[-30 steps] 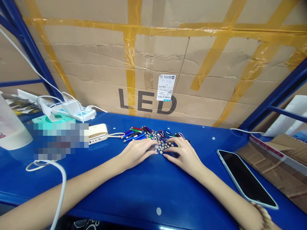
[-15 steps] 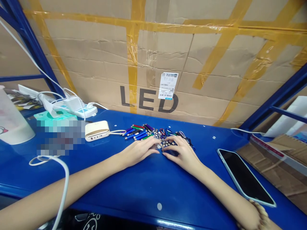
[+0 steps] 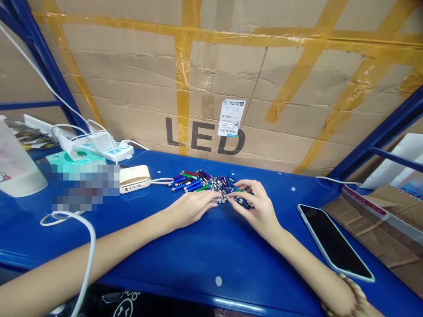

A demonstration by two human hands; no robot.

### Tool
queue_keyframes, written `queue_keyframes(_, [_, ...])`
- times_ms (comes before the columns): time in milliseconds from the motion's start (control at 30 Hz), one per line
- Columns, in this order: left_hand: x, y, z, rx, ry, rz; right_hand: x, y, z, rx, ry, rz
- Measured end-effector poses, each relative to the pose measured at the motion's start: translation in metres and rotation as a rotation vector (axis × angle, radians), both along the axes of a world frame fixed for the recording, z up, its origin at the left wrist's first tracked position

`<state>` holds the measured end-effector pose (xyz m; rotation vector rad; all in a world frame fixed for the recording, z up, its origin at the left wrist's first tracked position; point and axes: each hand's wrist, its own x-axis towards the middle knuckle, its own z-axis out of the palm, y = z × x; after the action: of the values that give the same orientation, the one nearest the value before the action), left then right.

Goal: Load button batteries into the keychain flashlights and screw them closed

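My left hand [image 3: 193,206] rests at the near edge of a pile of small parts, thumb and fingers drawn together around a small, shiny piece I cannot make out. Opposite it, my right hand [image 3: 257,204] holds its thumb and index fingertip close together at small round silver pieces [image 3: 224,197], its other fingers raised and curved. What sits in that pinch is too small to name. Left of the pieces lie several coloured metal tubes [image 3: 188,182] in blue, green, red and purple. Coloured carabiner clips [image 3: 224,181] lie behind the fingers, partly hidden by my right hand.
A cream power bank [image 3: 135,178] with a strap lies left of the pile. A phone [image 3: 335,242] lies at right beside cardboard [image 3: 380,229]. A white cup [image 3: 20,171], power strip [image 3: 119,152] and white cable [image 3: 90,246] are at left. A large taped carton [image 3: 142,88] stands behind.
My right hand has lifted slightly and turned, its thumb and index finger drawing together and its other fingers rising. My left hand stays nearly in place, its thumb a little nearer the fingers.
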<state>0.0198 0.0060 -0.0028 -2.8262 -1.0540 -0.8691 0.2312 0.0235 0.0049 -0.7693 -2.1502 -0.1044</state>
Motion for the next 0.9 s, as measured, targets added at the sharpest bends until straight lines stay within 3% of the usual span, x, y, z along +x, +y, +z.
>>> queue_keyframes(200, [0.003,-0.003,-0.001,-0.057,-0.008,-0.057,-0.009,-0.013,0.002,0.053,0.050,0.121])
queue_keyframes(900, [0.006,-0.011,0.003,-0.190,-0.081,-0.061,-0.014,-0.017,0.004,0.020,0.193,0.181])
